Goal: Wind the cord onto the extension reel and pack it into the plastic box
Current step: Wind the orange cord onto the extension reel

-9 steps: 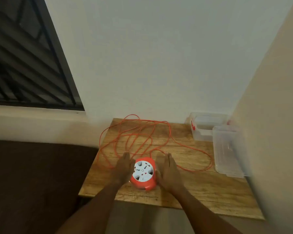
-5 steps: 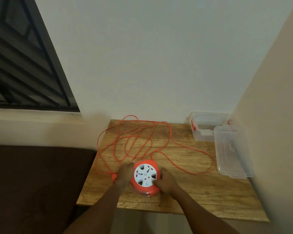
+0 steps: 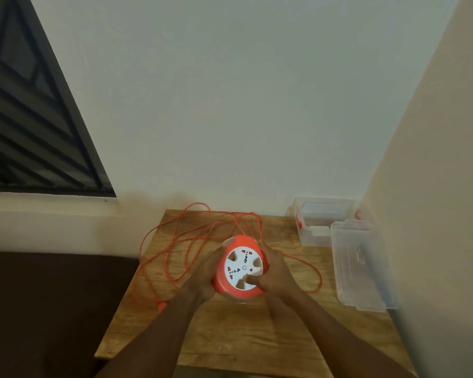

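I seem to be in a home room: plain pale painted walls (image 3: 230, 105), dark barred window (image 3: 25, 118), small wooden side table (image 3: 230, 336) beside a dark brown upholstered seat (image 3: 52, 309).

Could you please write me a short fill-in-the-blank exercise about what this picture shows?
1. Both hands, left hand and right hand, hold the orange ____.
2. The loose cord lies on the ____ table.
3. The plastic box stands in the table's far ____ corner.
4. The clear lid lies ____ the box, not on it.

Missing words: reel; wooden; right; beside
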`<state>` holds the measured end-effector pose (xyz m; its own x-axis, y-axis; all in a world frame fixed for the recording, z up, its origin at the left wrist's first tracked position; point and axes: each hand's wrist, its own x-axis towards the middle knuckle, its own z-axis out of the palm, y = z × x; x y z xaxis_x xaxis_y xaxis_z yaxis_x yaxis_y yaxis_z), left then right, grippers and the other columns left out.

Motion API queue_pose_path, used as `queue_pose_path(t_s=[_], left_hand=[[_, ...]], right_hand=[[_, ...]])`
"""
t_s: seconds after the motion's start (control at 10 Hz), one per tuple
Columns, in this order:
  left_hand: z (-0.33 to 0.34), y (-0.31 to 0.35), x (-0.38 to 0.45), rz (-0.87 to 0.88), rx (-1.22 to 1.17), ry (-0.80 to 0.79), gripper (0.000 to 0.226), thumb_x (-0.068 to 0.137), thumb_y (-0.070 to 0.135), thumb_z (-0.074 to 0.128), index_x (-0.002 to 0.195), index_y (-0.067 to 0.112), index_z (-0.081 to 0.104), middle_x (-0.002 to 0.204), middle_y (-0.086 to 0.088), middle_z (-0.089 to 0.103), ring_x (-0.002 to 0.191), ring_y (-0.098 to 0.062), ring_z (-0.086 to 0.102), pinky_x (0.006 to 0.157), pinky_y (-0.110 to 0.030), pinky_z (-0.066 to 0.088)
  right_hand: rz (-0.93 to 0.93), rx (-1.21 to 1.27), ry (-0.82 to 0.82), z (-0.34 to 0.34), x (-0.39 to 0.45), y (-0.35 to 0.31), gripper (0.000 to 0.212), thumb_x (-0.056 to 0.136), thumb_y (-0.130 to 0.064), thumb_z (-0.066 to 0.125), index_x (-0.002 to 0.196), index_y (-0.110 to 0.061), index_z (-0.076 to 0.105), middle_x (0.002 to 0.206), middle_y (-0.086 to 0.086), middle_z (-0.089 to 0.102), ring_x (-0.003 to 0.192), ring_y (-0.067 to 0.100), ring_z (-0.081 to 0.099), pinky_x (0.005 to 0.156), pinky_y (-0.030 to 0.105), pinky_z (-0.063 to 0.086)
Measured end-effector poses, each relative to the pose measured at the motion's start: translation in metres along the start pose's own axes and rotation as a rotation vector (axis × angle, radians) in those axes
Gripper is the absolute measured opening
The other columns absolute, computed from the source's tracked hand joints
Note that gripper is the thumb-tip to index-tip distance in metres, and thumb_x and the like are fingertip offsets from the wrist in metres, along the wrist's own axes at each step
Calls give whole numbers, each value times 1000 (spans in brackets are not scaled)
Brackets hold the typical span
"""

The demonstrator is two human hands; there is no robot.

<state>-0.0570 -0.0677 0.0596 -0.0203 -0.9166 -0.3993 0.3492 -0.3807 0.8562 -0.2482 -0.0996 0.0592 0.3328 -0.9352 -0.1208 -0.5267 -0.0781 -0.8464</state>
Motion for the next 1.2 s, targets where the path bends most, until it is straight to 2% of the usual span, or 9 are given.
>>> queue_pose_path(t_s=[0.1, 0.2, 0.4, 0.5, 0.6, 0.7, 0.9, 1.1, 1.2], left_hand=[[8, 7, 9, 55, 95, 44, 46, 98, 40, 65, 133, 10, 65, 122, -20, 76, 112, -41, 73, 98, -58, 58], [12, 9, 21, 96, 98, 13, 47, 95, 39, 71, 133, 13, 64, 125, -20, 75, 112, -41, 73, 90, -56, 61], [24, 11, 25, 98, -15, -19, 65, 74, 43, 87, 131, 21, 65, 124, -21, 75, 106, -39, 76, 77, -48, 64], [25, 16, 31, 81, -2, -4, 66, 76, 31, 82, 135, 14, 60, 124, -26, 73, 101, -39, 77, 75, -49, 64], [24, 30, 43, 93, 151, -8, 71, 77, 28, 80, 139, 7, 52, 132, -34, 65, 113, -52, 68, 95, -64, 56], [22, 41, 52, 110, 215, -43, 64, 82, 34, 81, 135, 7, 57, 127, -31, 69, 118, -56, 64, 104, -72, 49], [10, 56, 61, 131, 209, -132, 55, 85, 38, 82, 131, 13, 66, 127, -26, 72, 118, -49, 68, 104, -67, 51], [6, 69, 67, 197, 177, -96, 50, 81, 46, 85, 121, 17, 76, 123, -23, 74, 113, -46, 71, 96, -58, 60], [6, 70, 67, 192, 199, -128, 38, 86, 39, 80, 119, 21, 77, 124, -19, 75, 111, -40, 74, 92, -54, 62]], right_hand=[[-88, -98, 12, -16, 15, 4, 104, 64, -36, 87, 151, -27, 31, 143, 1, 42, 130, 21, 43, 101, 32, 44], [-157, -165, 18, -31, 24, 9, 115, 61, -44, 86, 154, -34, 19, 142, 0, 38, 130, 25, 39, 101, 49, 48], [-265, -207, 80, -36, 31, 7, 120, 61, -67, 76, 153, -44, 2, 157, -1, 17, 140, 27, 23, 108, 51, 40], [-309, -258, 81, -40, 35, 6, 119, 63, -56, 82, 152, -44, 5, 155, -3, 19, 140, 25, 24, 107, 45, 42], [-395, -395, -1, -48, 44, 6, 118, 63, -45, 84, 150, -48, 5, 154, -8, 16, 141, 26, 20, 104, 43, 40], [-421, -453, -51, -51, 50, -2, 120, 63, -40, 85, 151, -45, 4, 157, -12, 10, 143, 24, 16, 107, 46, 39], [-552, -572, -51, -63, 62, -24, 112, 61, -39, 80, 152, -33, 15, 161, -2, 13, 144, 23, 20, 110, 44, 37], [-664, -883, 197, -38, 61, -31, 82, 66, -40, 86, 136, -27, 45, 146, 10, 37, 133, 34, 36, 101, 52, 46], [-781, -996, 196, -33, 60, -26, 77, 69, -46, 84, 135, -29, 48, 142, 13, 40, 131, 36, 37, 104, 52, 38]])
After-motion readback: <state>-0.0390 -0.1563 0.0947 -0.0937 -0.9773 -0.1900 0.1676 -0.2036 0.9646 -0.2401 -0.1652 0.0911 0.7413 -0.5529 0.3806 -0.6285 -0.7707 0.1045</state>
